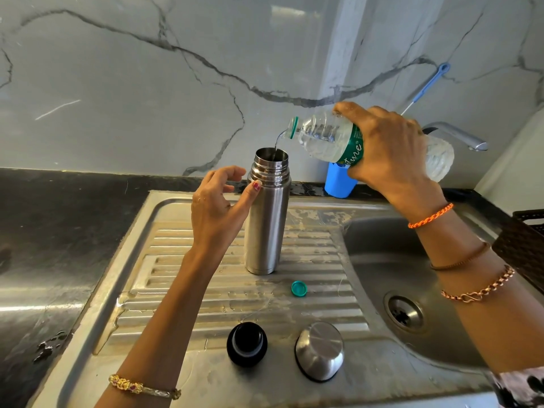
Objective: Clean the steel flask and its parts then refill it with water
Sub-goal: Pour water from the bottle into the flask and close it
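Head view: right hand (388, 151) gripping tilted water bottle (326, 136), pouring into steel flask (268, 213); left hand (217, 201) open beside its slippery, top-heavy body, steadying.

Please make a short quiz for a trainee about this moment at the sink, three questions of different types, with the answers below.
1. True or false: the steel flask stands upright on the ribbed drainboard with its mouth open.
2. Which of the hands tilts the plastic bottle over the flask? A) left hand B) right hand C) both
3. Fill in: the small green bottle cap lies on the drainboard, to the ____ of the flask base as seen by the camera.

Key
1. True.
2. B; the left hand only touches the flask near its neck with the thumb.
3. right
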